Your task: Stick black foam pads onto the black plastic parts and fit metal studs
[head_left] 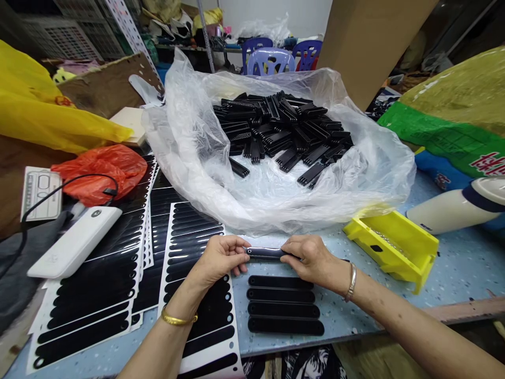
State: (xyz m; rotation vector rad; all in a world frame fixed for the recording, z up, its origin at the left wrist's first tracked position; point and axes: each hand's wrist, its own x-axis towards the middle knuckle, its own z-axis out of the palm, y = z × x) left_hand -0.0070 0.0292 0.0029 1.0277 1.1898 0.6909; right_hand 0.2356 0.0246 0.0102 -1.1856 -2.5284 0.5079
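Our left arm (160,345) lies at seven o'clock, our right arm (418,322) at four; our left hand (219,257) pinches toward three, our right hand (310,258) toward nine, slightly apart.

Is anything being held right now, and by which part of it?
Yes, a black strip: the left grip pinches one end; the right grip holds it toward the other end, which is hidden from view.
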